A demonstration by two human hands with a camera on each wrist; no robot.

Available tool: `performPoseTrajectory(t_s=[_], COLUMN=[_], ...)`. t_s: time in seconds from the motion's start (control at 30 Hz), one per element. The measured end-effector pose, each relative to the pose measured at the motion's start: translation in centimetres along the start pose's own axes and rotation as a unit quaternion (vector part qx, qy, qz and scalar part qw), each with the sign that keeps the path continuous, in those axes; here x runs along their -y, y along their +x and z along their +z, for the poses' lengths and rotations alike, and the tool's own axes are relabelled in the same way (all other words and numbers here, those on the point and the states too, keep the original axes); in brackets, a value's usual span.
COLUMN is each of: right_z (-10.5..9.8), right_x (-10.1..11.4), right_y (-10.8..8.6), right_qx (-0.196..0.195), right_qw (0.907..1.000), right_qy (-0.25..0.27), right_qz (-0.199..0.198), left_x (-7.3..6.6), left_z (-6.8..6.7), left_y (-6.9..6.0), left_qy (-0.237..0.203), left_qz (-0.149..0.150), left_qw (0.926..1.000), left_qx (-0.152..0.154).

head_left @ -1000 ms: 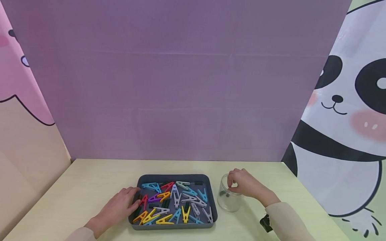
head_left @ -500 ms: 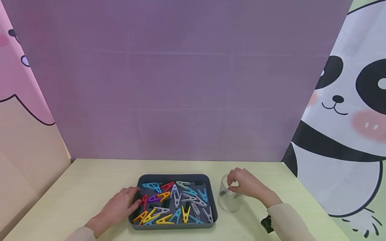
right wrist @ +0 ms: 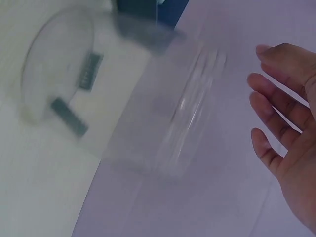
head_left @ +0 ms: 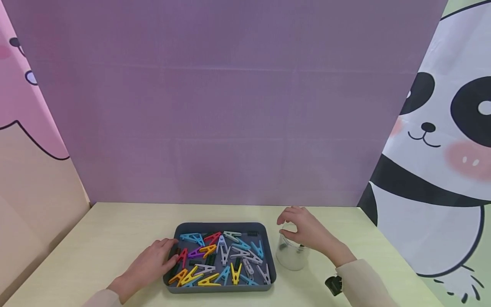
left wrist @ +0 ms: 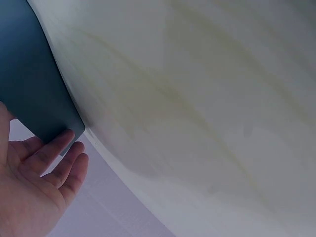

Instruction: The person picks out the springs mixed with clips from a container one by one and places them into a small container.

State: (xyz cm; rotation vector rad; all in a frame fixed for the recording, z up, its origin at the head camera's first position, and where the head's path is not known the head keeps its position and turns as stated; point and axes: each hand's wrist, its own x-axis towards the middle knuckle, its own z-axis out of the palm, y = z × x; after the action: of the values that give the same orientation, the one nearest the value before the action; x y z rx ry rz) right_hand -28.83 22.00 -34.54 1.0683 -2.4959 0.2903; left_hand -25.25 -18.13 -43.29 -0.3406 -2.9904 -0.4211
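Observation:
My left hand (head_left: 152, 261) holds the left side of the dark grey tray (head_left: 222, 288), thumb and index over the rim; in the left wrist view some fingertips lie on the tray's outer wall (left wrist: 37, 74). Plastic clothespins (head_left: 223, 251) in several colours lie mixed in the tray with small dark ridged pieces (head_left: 210, 259). Right of the tray stands a clear jar (head_left: 292, 258). Above its mouth is my right hand (head_left: 307, 228), fingers loosely bent and holding nothing. Through the jar's blurred wall, the right wrist view shows two dark green ridged pieces (right wrist: 69, 117) inside.
The pale wooden table (head_left: 126, 221) ends at a purple backdrop (head_left: 230, 128). A panda-printed sheet (head_left: 441, 170) hangs on the right. A small black device (head_left: 333, 285) is at my right wrist.
My right hand has lifted from the jar's mouth and shifted slightly up and left, its fingers spreading apart. My left hand and the tray have stayed in place.

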Motion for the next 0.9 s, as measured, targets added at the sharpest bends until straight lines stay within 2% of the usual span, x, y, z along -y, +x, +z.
performPoseTrajectory(t_s=[0.33, 0.53, 0.7, 0.9], right_z=[2.1, 4.4, 5.9, 7.1], right_x=[3.7, 4.4, 4.8, 5.3], right_y=[1.4, 1.8, 2.1, 2.2], right_qx=[0.051, 0.084, 0.098, 0.124], right_qw=[0.9972, 0.9934, 0.9913, 0.9889], right_qy=[0.039, 0.054, 0.045, 0.049], right_qz=[-0.038, -0.056, -0.077, -0.065], left_x=[0.1, 0.1, 0.1, 0.1], left_z=[0.1, 0.0, 0.0, -0.1], left_y=[0.0, 0.0, 0.0, -0.1], left_qy=[-0.002, -0.004, -0.005, -0.008], left_qz=[0.003, 0.002, 0.003, 0.005], left_qw=[1.0000, 1.0000, 1.0000, 1.0000], left_qx=[-0.003, 0.000, 0.000, -0.001])
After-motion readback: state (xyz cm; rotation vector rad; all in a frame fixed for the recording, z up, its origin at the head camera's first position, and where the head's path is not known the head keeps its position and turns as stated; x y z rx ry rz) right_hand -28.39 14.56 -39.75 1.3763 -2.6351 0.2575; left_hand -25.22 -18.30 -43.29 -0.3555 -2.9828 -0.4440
